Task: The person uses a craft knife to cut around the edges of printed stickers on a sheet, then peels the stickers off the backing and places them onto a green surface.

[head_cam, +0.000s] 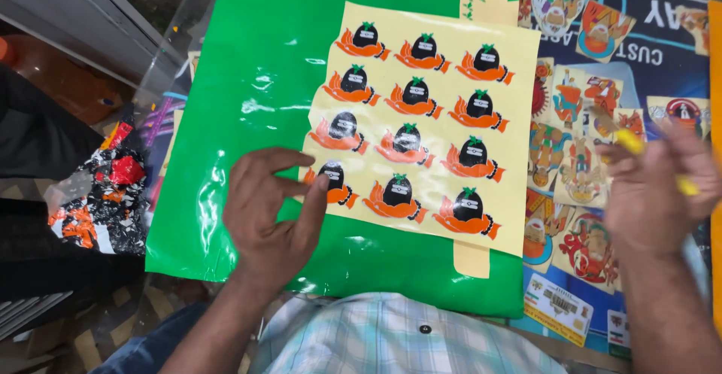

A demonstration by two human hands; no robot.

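A glossy green plastic sheet (248, 103) is spread across the middle of the desk, its left edge hanging past the desk's left side. A pale yellow sticker sheet (519, 65), printed with twelve black-and-orange motifs in four rows of three, is laid on the green sheet's right half, slightly tilted. To the right, a dark blue printed mat (677, 73) is covered with loose multicoloured cut-out stickers (579, 156). At far left, below the desk, a crumpled heap of black, red and orange sticker scraps (105, 193) is seen. A narrow yellow backing strip (471, 259) sticks out from under the sticker sheet's near edge.

The left hand (267, 212) is laid on the green sheet, fingers spread apart, fingertips pressed on the near-left corner motif (335, 182) of the sticker sheet. The right hand (650, 193) is closed around a thin yellow-handled tool (632, 142), held above the blue mat, blurred.
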